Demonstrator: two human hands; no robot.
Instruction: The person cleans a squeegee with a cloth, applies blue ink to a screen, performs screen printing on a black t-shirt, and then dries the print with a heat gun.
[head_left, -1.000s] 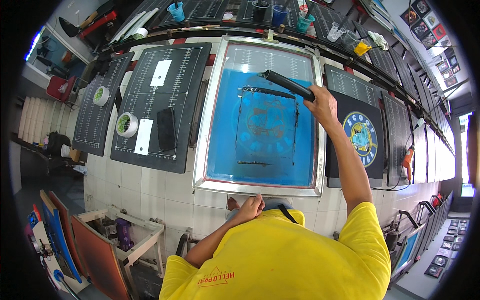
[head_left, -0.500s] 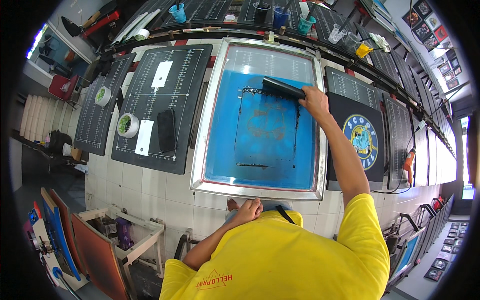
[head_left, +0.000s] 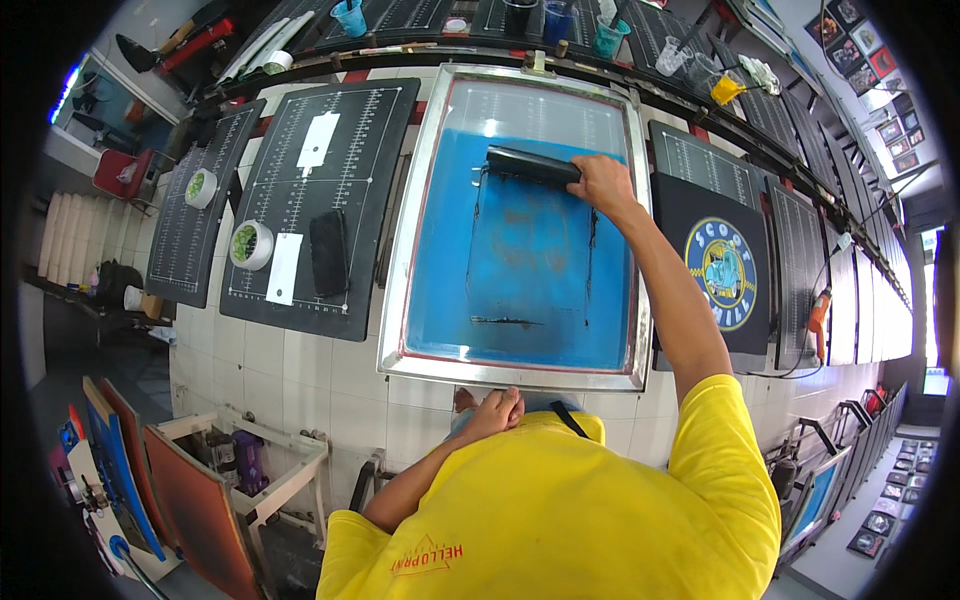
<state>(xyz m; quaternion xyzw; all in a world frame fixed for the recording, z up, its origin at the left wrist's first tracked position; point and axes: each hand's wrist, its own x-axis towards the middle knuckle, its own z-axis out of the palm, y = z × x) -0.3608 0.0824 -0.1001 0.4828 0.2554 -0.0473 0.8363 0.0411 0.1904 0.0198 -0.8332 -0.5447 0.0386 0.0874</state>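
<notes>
While the right hand [head_left: 600,183] is closed around the right end of one black squeegee [head_left: 532,164], the blade lies across the upper part of the blue mesh, near the far side of the one metal-framed printing screen [head_left: 415,250]. Thin dark ink lines run down the mesh at both ends of the squeegee, w/ one short line across near the bottom. The left hand [head_left: 497,408] is loosely curled and rests at the near table edge, just below the frame, holding nothing as far as I can see. Left of the screen are 2 black platens w/ white ruler marks; the bigger platen [head_left: 330,130] carries 2 white paper pieces, 1 dark flat pad [head_left: 328,252] and 1 tape roll [head_left: 252,244], and a 2nd tape roll [head_left: 201,188] sits at the edge of the smaller one. Right of the screen lies 1 black cloth w/ a round blue-yellow print [head_left: 728,274]. On the far rail stand approx. 6 cups: 3 blue-green, 1 dark, 1 clear, 1 yellow; contents I cannot tell.
</notes>
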